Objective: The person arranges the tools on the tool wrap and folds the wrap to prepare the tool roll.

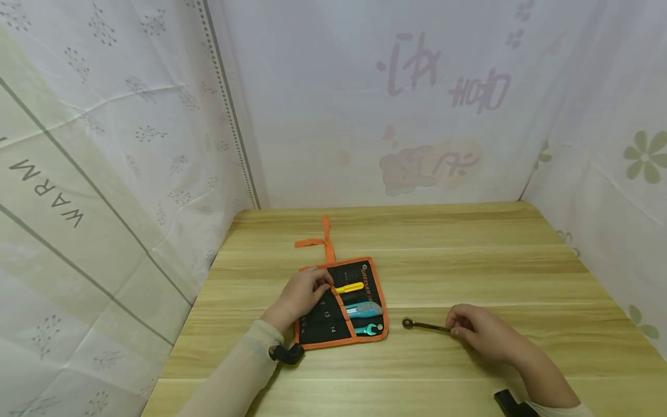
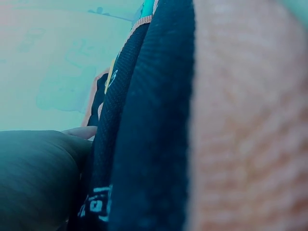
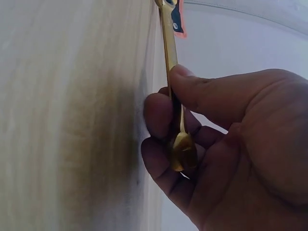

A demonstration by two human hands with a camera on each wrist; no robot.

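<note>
A black tool pouch (image 1: 327, 317) with orange edging lies flat on the wooden table. Its pockets hold a yellow-handled tool (image 1: 350, 288), a blue utility knife (image 1: 365, 310) and a green open-end wrench (image 1: 366, 330). My left hand (image 1: 304, 294) is over the upper left of the pouch, fingertips pinching the orange pocket edge beside the yellow handle. To the right of the pouch, my right hand (image 1: 483, 330) grips a gold combination wrench (image 1: 427, 326) between thumb and fingers. Its ring end points left toward the pouch, and the open end (image 3: 184, 153) sits among my fingers.
Orange tie straps (image 1: 326, 240) stretch from the pouch toward the back of the table (image 1: 448, 249). Patterned curtains (image 1: 365, 116) hang behind the table and along both sides. A black wrist camera (image 1: 288, 354) overlaps the pouch's lower left corner in the head view.
</note>
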